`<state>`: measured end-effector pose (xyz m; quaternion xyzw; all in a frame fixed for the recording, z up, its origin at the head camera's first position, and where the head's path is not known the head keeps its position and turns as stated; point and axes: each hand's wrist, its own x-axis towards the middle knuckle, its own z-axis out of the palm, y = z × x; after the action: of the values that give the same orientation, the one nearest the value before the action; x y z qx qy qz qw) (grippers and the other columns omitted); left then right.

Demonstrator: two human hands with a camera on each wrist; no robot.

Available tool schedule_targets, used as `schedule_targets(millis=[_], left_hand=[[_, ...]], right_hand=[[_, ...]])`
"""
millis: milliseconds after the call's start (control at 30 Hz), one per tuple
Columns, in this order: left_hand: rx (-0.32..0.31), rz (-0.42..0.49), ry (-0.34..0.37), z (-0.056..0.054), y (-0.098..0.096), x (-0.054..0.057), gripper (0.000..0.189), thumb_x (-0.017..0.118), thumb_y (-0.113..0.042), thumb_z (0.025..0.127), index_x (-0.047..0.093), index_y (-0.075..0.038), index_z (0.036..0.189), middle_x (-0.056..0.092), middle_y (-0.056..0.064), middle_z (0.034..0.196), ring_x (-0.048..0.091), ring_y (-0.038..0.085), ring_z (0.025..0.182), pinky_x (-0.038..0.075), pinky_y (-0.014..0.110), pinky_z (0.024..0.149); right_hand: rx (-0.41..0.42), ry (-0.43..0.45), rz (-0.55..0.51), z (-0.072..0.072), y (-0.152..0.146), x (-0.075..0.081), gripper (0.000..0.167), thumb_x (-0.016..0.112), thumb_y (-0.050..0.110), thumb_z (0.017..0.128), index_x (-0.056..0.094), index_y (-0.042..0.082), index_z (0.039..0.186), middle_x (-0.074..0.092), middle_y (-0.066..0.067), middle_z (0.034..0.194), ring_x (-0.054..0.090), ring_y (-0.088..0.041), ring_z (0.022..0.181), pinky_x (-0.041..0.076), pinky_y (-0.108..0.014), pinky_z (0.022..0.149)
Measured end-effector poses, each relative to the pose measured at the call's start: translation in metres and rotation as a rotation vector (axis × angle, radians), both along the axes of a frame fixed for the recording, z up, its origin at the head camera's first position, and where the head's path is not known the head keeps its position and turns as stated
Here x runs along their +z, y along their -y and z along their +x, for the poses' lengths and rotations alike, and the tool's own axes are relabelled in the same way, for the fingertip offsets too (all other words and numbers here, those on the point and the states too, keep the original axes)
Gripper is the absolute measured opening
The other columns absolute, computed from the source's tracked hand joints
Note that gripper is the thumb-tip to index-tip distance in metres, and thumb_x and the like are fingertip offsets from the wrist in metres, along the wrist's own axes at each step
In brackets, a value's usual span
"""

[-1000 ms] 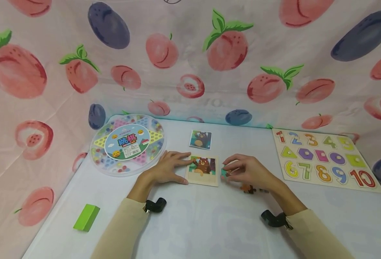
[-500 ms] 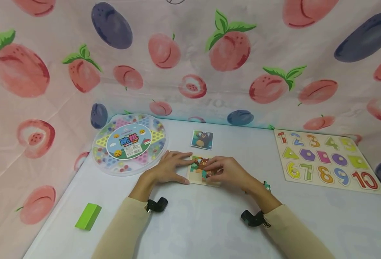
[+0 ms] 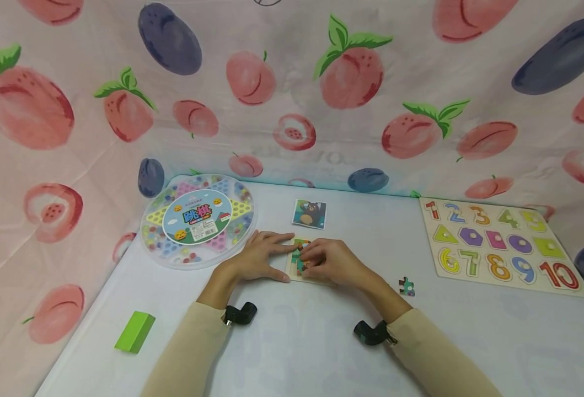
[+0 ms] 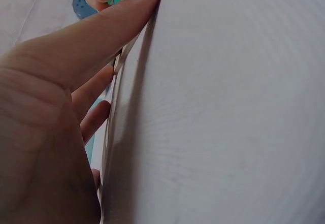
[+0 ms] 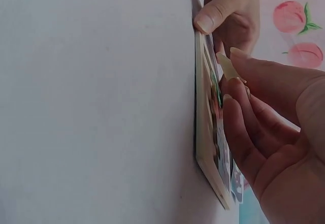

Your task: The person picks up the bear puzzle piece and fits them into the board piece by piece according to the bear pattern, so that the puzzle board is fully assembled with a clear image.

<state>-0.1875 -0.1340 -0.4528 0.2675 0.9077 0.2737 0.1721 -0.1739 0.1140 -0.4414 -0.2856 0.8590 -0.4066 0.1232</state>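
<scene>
My left hand (image 3: 259, 256) rests at the left side of a small wooden jigsaw puzzle board (image 3: 293, 272), thumb and index finger extended to its edges. My right hand (image 3: 338, 262) is over the board, pinching a teal puzzle piece (image 3: 300, 267) between thumb and fingers. In the right wrist view this puzzle piece (image 5: 229, 67) is tilted, just above the board (image 5: 201, 132). The right hand hides much of the bear picture. A loose green puzzle piece (image 3: 407, 286) lies on the table to the right of the forearm.
Behind the board lies a bear picture card (image 3: 309, 214). A round Chinese checkers box (image 3: 197, 220) sits at the back left, with a green block (image 3: 135, 332) nearer the front. At the right is a wooden number board (image 3: 505, 245). A fruit-print curtain (image 3: 292, 99) hangs behind.
My right hand has moved left from beside the board to over it, carrying the puzzle piece. The left hand has stayed at the board's left side.
</scene>
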Motion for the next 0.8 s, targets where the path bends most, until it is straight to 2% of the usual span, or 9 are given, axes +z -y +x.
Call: schedule_targets(millis=[167, 433, 800], left_hand=[[-0.003, 0.004, -0.002, 0.001, 0.0, 0.001, 0.079, 0.084, -0.047, 0.08, 0.052, -0.028, 0.15, 0.034, -0.007, 0.168, 0.026, 0.027, 0.154, 0.001, 0.062, 0.13], [-0.002, -0.002, -0.01, -0.001, 0.001, -0.002, 0.079, 0.084, -0.047, 0.08, 0.052, -0.03, 0.15, 0.032, -0.01, 0.168, 0.026, 0.025, 0.154, 0.004, 0.059, 0.13], [-0.009, 0.001, -0.029, -0.001, 0.0, -0.004, 0.079, 0.084, -0.048, 0.079, 0.053, -0.029, 0.149, 0.033, -0.01, 0.168, 0.028, 0.025, 0.153, 0.011, 0.057, 0.128]], right_hand=[[0.025, 0.016, -0.005, 0.0, 0.006, -0.003, 0.025, 0.082, 0.012, 0.085, 0.079, 0.002, 0.108, 0.073, -0.013, 0.118, 0.072, -0.007, 0.086, 0.057, -0.016, 0.075], [0.011, -0.066, 0.056, 0.001, 0.012, -0.005, 0.021, 0.085, 0.018, 0.083, 0.081, 0.006, 0.1, 0.076, -0.01, 0.114, 0.072, -0.006, 0.082, 0.056, -0.016, 0.077], [0.002, -0.026, 0.057, 0.0, 0.015, -0.006, 0.019, 0.085, 0.015, 0.082, 0.081, 0.006, 0.099, 0.074, -0.009, 0.112, 0.065, 0.001, 0.075, 0.053, -0.016, 0.072]])
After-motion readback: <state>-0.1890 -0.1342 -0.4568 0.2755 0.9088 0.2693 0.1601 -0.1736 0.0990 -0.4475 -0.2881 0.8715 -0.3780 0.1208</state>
